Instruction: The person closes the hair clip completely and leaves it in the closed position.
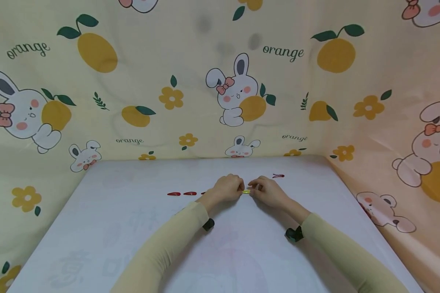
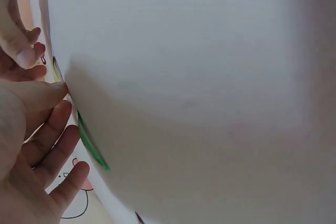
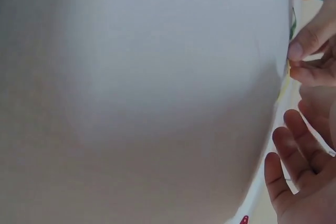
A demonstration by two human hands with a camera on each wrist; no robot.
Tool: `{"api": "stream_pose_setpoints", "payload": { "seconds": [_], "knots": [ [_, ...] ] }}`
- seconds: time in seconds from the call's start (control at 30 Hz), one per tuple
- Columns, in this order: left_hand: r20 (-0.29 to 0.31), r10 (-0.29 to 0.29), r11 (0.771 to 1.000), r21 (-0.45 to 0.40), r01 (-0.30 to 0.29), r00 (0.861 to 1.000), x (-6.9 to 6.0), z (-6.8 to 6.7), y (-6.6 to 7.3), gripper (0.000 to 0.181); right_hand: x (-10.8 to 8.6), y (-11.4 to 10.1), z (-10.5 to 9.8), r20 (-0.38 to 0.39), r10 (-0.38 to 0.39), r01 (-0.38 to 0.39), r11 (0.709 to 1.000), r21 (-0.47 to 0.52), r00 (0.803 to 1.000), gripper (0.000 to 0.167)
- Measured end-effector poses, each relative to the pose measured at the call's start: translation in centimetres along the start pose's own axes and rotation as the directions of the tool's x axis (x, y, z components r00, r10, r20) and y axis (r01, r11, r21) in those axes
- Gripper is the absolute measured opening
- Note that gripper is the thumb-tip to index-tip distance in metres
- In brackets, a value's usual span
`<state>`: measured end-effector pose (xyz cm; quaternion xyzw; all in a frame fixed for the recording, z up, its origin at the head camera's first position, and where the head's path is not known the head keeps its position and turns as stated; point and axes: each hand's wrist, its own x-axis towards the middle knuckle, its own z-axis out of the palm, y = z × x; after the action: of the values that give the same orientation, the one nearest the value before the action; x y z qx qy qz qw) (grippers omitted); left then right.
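A yellow hair clip (image 1: 246, 191) lies on the white tabletop between my two hands. My left hand (image 1: 227, 188) pinches its left end with thumb and fingertip; the remaining fingers are spread loosely in the left wrist view. At the clip's other end is my right hand (image 1: 267, 192), fingers loosely bent and parted; contact with the clip is hard to make out. A green hair clip (image 2: 92, 142) lies beside the left fingers, hidden from the head view by that hand. Leftward in the row are two red hair clips (image 1: 174, 194), plus another mostly covered by the left hand.
Beyond the right hand lies another red hair clip (image 1: 278, 176), its arms apart. A white cover (image 1: 220, 260) spreads over the table. Cloth printed with rabbits and oranges (image 1: 190, 49) hangs behind and along both sides.
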<state>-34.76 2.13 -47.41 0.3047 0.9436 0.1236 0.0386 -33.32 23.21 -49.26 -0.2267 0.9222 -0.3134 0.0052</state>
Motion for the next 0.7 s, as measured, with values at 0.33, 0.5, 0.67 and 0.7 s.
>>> {"api": "stream_pose_setpoints", "payload": {
  "seconds": [0.33, 0.5, 0.67, 0.7],
  "knots": [
    [-0.023, -0.004, 1.000, 0.021, 0.005, 1.000, 0.0, 0.4, -0.1, 0.013, -0.5, 0.1, -1.8, -0.126, 0.008, -0.004, 0.999, 0.035, 0.992, 0.029],
    [-0.044, -0.010, 1.000, 0.013, 0.010, 0.999, 0.0, 0.5, -0.1, 0.019, -0.3, 0.7, -3.0, -0.203, -0.005, 0.009, 1.000, 0.021, 0.979, 0.028],
    [-0.092, -0.028, 0.998, -0.061, 0.022, 0.995, -0.3, 0.3, 0.1, 0.022, -0.2, 1.7, -4.0, -0.248, 0.013, -0.007, 1.000, 0.024, 0.969, 0.027],
    [-0.106, -0.031, 0.997, -0.080, 0.023, 0.994, -0.3, 0.2, 0.2, 0.023, -0.2, 1.9, -4.2, -0.255, 0.018, -0.012, 1.000, 0.023, 0.967, 0.027]
  ]
}}
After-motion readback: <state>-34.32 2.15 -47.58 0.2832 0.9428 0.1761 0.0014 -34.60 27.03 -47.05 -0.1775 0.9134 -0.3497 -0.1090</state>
